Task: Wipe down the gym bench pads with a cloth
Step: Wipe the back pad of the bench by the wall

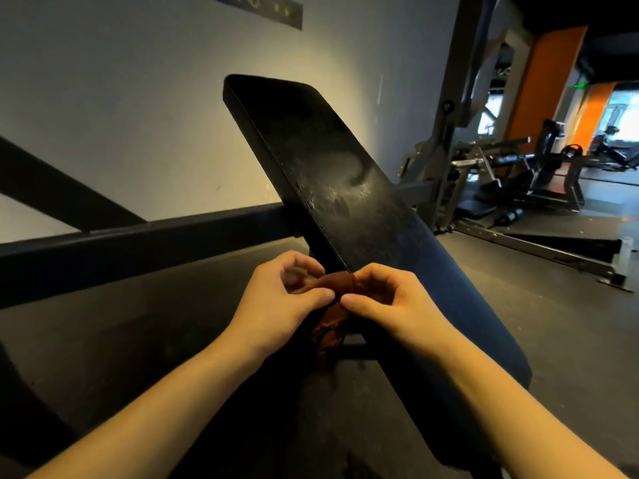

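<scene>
Both hands held a brown cloth (333, 305) beside the bench pad (332, 174).
The left hand (280, 299) and right hand (387, 299) each pinched it.

Dim room; daylight glares far right; wide-angle edges bend; background soft.

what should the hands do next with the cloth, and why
Probably press the bunched brown cloth onto the black pad and wipe upward: left hand and right hand both pinch it at the pad's lower edge, and pale smears show mid-pad.
</scene>
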A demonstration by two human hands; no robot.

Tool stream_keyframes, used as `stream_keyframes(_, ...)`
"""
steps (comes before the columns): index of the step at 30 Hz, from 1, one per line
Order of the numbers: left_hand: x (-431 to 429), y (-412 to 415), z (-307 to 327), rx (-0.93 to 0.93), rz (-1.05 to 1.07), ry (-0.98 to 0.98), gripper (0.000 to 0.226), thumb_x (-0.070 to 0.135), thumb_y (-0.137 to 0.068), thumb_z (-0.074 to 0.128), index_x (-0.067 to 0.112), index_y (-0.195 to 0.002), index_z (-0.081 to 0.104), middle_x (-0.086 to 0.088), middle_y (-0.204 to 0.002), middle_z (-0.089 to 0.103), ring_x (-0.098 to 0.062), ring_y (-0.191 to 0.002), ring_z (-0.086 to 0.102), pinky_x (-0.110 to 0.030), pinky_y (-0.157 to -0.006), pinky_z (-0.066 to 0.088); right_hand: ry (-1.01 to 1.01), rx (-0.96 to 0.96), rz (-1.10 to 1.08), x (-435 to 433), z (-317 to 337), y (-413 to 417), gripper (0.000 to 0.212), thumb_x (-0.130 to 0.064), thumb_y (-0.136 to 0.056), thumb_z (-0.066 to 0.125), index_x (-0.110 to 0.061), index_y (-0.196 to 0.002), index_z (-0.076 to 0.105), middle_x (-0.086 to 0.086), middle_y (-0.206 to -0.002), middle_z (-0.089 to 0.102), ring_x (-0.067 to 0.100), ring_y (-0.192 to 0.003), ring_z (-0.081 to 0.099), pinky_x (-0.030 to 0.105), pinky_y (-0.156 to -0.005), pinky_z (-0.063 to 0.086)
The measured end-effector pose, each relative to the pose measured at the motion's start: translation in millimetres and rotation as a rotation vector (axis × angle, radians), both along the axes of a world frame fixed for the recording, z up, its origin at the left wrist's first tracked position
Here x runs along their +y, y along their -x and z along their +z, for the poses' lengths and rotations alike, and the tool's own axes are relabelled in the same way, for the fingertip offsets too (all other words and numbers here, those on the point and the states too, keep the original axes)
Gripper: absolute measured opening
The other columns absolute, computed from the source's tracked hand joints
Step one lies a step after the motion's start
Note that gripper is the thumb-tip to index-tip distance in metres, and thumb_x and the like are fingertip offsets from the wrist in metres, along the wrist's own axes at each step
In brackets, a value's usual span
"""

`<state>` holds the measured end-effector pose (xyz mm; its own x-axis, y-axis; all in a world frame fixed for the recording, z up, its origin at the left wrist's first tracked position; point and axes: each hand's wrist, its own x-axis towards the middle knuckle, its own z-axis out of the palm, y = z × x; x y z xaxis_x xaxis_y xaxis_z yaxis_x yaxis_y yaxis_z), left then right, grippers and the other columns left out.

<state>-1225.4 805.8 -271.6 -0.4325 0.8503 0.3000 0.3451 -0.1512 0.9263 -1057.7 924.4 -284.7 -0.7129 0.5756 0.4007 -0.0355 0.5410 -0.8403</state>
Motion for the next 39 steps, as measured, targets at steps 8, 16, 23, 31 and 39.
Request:
stream_keyframes(8, 105.4, 65.3, 56.9, -0.558, 0.038, -0.114, 0.045, 0.013, -0.07, 0.082, 0.01, -0.114, 0.07, -0.008, -0.099, 0.079, -0.021, -0.088, 0.076, -0.025, -0.072, 0.061, -0.082, 0.254, -0.092, 113.9, 64.2, 92.7, 0.012, -0.01, -0.089, 0.076, -0.002, -0.09, 0.066, 0.013, -0.078, 0.069, 0.014, -0.075, 0.066, 0.029, -0.071, 0.055)
stream_keyframes(16, 145.2, 125.4, 172.8, -0.654, 0.145, -0.027, 0.016, 0.02, -0.092, 0.069, 0.012, -0.105, 0.074, -0.008, -0.102, 0.077, -0.023, -0.102, 0.074, -0.035, -0.09, 0.055, 0.189, 0.159, -0.13, 160.4, 176.4, 157.2, 0.008, -0.008, -0.087, 0.076, -0.01, -0.083, 0.069, 0.0, -0.077, 0.072, 0.011, -0.075, 0.07, 0.021, -0.07, 0.055)
stream_keyframes(23, 175.4, 201.3, 296.6, -0.712, 0.451, 0.041, 0.016, 0.03, -0.101, 0.062, 0.021, -0.11, 0.071, -0.002, -0.104, 0.075, -0.019, -0.107, 0.068, -0.036, -0.095, 0.051, 0.265, -0.147, -0.091, 167.0, 294.8, 230.1, 0.006, -0.019, -0.095, 0.069, -0.021, -0.09, 0.072, -0.002, -0.082, 0.073, 0.011, -0.079, 0.071, 0.021, -0.07, 0.054)
stream_keyframes(31, 204.6, 292.3, 357.4, -0.727, 0.521, 0.212, 0.015, 0.028, -0.105, 0.058, 0.027, -0.119, 0.063, -0.001, -0.116, 0.069, -0.021, -0.109, 0.065, -0.037, -0.09, 0.053, 0.25, -0.308, -0.289, 218.3, 349.8, 306.0, 0.027, -0.024, -0.098, 0.066, -0.02, -0.124, 0.063, -0.005, -0.107, 0.066, 0.005, -0.092, 0.063, 0.023, -0.084, 0.053)
stream_keyframes(39, 260.5, 347.5, 403.8, -0.371, 0.442, 0.407, 0.013, 0.021, -0.096, 0.071, 0.022, -0.109, 0.07, 0.001, -0.105, 0.07, -0.019, -0.097, 0.067, -0.037, -0.082, 0.057, 0.012, -0.621, -0.38, 302.2, 347.7, 345.5, 0.086, -0.05, -0.095, 0.064, -0.014, -0.16, 0.021, 0.01, -0.166, 0.021, 0.03, -0.15, 0.025, 0.049, -0.118, 0.034)
